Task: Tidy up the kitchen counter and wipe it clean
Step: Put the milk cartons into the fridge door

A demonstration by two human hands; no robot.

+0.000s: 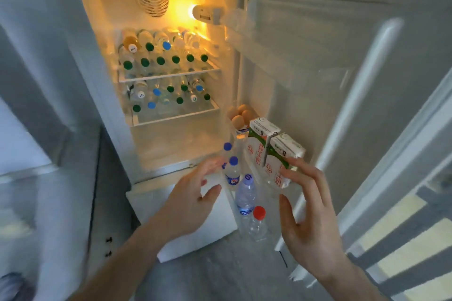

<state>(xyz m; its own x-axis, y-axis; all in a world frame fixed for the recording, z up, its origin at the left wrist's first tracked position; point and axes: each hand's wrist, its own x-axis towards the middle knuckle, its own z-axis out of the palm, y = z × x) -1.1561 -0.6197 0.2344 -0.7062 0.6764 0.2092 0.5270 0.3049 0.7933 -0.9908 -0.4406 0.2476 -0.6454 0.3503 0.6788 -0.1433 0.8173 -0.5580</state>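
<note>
The fridge [107, 110] stands open in front of me, its light on. Two white and green milk cartons [264, 151] stand in the lower door shelf [286, 188]. Beside them in the door are blue-capped water bottles [232, 173], a clear bottle [245, 195] and a red-capped bottle [258, 223]. My right hand [310, 215] is spread open just in front of the nearer carton, fingertips close to it, holding nothing. My left hand [193, 200] hovers open to the left of the blue-capped bottles, fingers relaxed.
Two inner shelves [168, 73] hold several bottles lying on their sides with green and blue caps. Eggs [241, 115] sit in the door above the cartons. The open door [342, 105] swings out to the right. A grey cabinet [73, 203] stands at left.
</note>
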